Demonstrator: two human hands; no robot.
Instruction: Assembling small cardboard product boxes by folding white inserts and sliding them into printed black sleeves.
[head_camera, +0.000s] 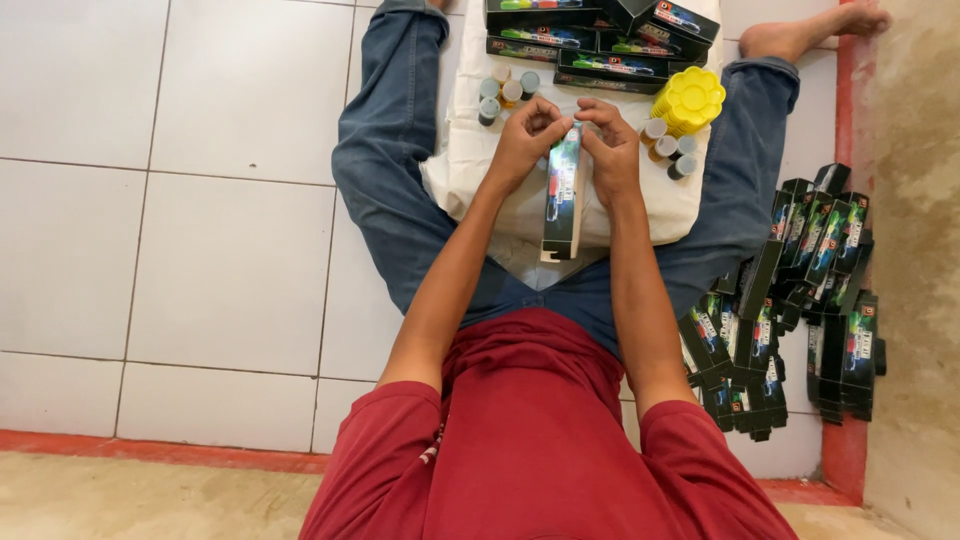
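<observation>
long black printed cardboard box (563, 195) is grasped at its far end by both hands | left hand (522, 145) grip clenched on it | right hand (612, 150) grip likewise | white cloth (470, 170) lies beneath

Home piecework spot: white tiled floor (150, 250), bare plaster wall (915, 250) at right, heap of black cartons (800, 300) beside it.

I see yellow flower-shaped palettes (687, 99) stacked, small paint pots (668, 150) beside them, and black boxes (800, 300) heaped by the wall.
</observation>
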